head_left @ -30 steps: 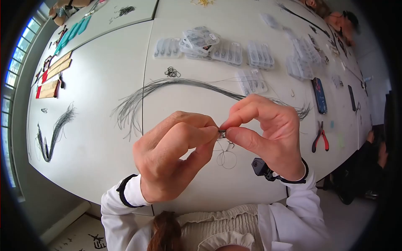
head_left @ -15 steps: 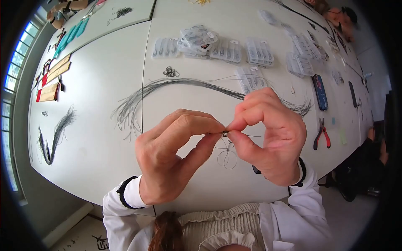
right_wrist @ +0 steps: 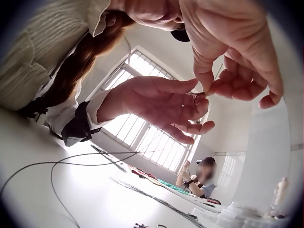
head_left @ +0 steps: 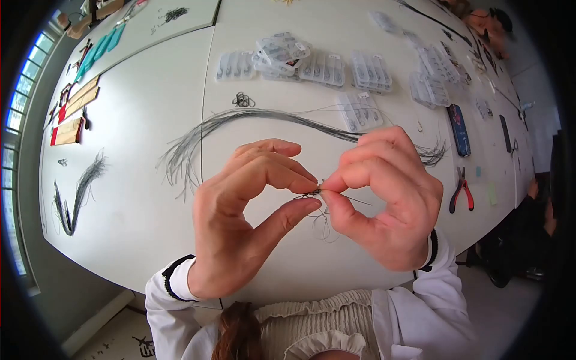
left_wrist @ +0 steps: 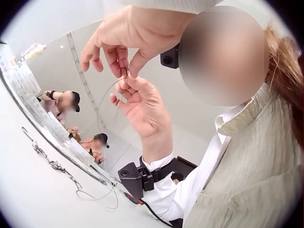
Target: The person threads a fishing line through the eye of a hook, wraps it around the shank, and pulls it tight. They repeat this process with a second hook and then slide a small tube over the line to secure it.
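Observation:
In the head view my left hand (head_left: 231,216) is at the middle, its thumb and index fingertip closing on a small dark fish hook (head_left: 307,195). My right hand (head_left: 390,201) meets it there, pinching thin fishing line (head_left: 357,200) at the hook's end between thumb and index finger. A short end of the line sticks out to the right, and loose loops hang below the fingertips. The left wrist view has the left hand (left_wrist: 137,33) above the right hand (left_wrist: 147,109), fingertips together at the hook. Fingers partly hide the hook.
Beyond the hands lies a long bundle of grey line (head_left: 258,114), with a small pile of hooks (head_left: 243,100) behind it. Clear plastic boxes (head_left: 324,69) stand at the back. Red-handled pliers (head_left: 461,191) and a blue case (head_left: 459,131) lie right; another line bundle (head_left: 75,207) lies left.
My left thumb has parted a little from its index finger, showing more of the hook. The left hand's other fingers have spread upward. My right hand has shifted slightly right, still pinching.

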`<state>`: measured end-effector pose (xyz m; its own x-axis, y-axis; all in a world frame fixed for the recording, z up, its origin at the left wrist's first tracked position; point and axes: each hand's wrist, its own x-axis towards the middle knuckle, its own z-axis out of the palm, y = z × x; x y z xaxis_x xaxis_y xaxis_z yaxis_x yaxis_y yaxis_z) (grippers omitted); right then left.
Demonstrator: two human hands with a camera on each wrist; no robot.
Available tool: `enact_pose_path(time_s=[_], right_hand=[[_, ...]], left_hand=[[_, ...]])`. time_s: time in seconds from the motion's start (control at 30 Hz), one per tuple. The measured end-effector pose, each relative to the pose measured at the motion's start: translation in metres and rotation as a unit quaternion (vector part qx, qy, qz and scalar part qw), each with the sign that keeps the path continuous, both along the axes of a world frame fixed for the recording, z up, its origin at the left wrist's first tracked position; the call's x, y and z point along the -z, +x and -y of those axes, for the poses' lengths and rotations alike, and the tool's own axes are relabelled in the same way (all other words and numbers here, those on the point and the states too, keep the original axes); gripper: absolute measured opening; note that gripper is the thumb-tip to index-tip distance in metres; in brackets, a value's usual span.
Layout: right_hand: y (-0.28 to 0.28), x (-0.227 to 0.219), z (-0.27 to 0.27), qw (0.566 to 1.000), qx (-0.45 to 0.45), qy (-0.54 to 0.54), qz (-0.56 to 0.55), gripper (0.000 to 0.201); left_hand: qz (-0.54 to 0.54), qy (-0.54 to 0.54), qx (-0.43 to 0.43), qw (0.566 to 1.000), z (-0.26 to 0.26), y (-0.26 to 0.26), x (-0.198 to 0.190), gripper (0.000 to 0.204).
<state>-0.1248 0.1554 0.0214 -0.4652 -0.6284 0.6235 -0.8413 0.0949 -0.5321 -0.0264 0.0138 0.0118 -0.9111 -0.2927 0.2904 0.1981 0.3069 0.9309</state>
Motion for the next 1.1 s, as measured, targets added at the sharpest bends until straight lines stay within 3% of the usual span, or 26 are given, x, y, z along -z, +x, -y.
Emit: enact_pose_path(time_s=[0.2,0.37,0.47,0.77,0.87,1.1], right_hand=[[-0.002,-0.002,-0.002,0.999,-0.027,-0.002,0.029,0.018],[-0.012,-0.01,-0.007,0.96,-0.104,0.055,0.252,0.017],[-0.013,-0.01,-0.007,0.953,-0.113,0.061,0.275,0.016],[-0.011,-0.009,-0.005,0.951,-0.106,0.04,0.289,0.015],[-0.012,-0.011,-0.006,0.97,-0.101,0.05,0.218,0.015],[-0.009,-0.007,-0.005,0.973,-0.09,0.033,0.208,0.014]], left_hand=[[-0.035,-0.028,-0.017,0.999,-0.001,0.003,0.001,0.015],[-0.037,-0.027,-0.03,0.998,0.0,0.004,0.0,0.014],[-0.044,-0.033,-0.04,0.998,-0.001,0.003,0.0,0.014],[-0.027,-0.042,-0.056,0.997,-0.005,0.004,-0.002,0.015],[-0.041,-0.081,-0.057,0.994,-0.005,0.004,-0.001,0.017],[-0.074,-0.173,-0.079,0.979,-0.007,0.004,-0.001,0.017]])
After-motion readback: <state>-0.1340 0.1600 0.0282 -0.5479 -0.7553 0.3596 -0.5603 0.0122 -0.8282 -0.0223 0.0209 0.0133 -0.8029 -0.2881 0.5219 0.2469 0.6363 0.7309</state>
